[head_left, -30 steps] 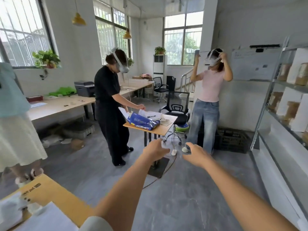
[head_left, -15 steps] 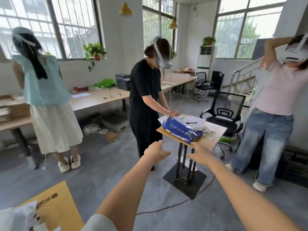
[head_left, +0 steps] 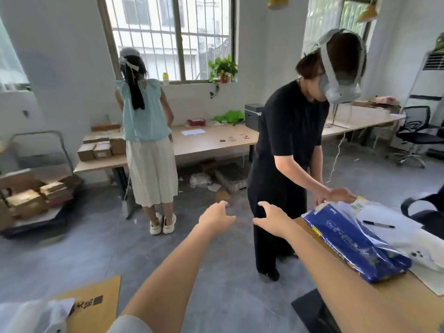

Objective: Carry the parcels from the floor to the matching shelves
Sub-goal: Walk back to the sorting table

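My left hand (head_left: 215, 218) and my right hand (head_left: 272, 219) reach out in front of me, fingers apart, holding nothing. A flat brown cardboard parcel (head_left: 93, 306) lies at the bottom left by my left arm, with a white plastic bag (head_left: 36, 316) on it. Several brown boxes are stacked on a hand cart (head_left: 33, 195) at the far left. More cardboard boxes (head_left: 101, 147) sit on the left end of the long wooden desk (head_left: 211, 140). No shelves are in view.
A person in black (head_left: 288, 150) bends over a small wooden table (head_left: 408, 292) at my right, which bears a blue plastic package (head_left: 353, 239), papers and a pen. A person in a light top (head_left: 146, 140) faces the desk. Office chair (head_left: 418, 133) far right. Grey floor stretches ahead.
My view has swung left: the shelves and the person in pink have left the frame, the hand cart with boxes has come in. The small table is nearer. Both hands stay held out.
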`<action>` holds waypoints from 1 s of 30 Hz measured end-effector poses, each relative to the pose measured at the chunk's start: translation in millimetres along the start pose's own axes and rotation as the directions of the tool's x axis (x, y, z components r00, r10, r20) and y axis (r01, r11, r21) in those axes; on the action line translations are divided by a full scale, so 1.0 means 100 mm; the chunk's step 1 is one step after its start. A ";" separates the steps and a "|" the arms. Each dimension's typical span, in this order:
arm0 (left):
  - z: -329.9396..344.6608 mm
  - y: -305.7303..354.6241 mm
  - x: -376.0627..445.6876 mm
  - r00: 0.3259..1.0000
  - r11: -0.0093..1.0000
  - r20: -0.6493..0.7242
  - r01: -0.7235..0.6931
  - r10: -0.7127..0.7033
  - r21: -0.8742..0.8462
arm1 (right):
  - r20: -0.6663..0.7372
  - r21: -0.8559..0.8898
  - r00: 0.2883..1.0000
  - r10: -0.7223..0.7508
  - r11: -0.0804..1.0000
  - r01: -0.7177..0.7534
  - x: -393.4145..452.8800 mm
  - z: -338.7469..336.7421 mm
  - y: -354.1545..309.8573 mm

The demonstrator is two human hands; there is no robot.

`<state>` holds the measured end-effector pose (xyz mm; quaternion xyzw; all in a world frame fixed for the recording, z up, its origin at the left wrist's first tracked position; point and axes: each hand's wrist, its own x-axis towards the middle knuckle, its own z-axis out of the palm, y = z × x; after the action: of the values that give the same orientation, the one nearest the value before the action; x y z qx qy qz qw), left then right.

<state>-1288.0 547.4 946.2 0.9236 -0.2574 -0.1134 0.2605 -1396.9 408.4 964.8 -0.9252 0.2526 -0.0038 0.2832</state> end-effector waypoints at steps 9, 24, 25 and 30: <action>-0.17 -0.40 1.44 0.988 0.989 -0.036 0.147 -0.148 -0.026 | 0.127 -0.043 0.985 -0.118 0.991 0.124 1.85 0.09 -0.22; -0.62 -1.20 4.72 0.989 0.982 0.014 0.146 -0.146 -0.118 | 0.174 -0.012 0.983 -0.061 0.998 0.064 5.12 0.26 -0.81; -0.63 -1.23 4.90 0.989 0.981 0.028 0.151 -0.148 -0.126 | 0.181 -0.018 0.982 -0.051 0.998 0.055 5.31 0.25 -0.82; -0.64 -1.35 5.88 0.988 0.981 0.055 0.150 -0.144 -0.120 | 0.191 -0.054 0.981 -0.025 0.998 0.036 6.28 0.22 -0.85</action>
<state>-714.7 358.9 882.7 0.9193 -0.1869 -0.1694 0.3020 -806.6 185.5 906.0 -0.9328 0.2102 0.0876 0.2794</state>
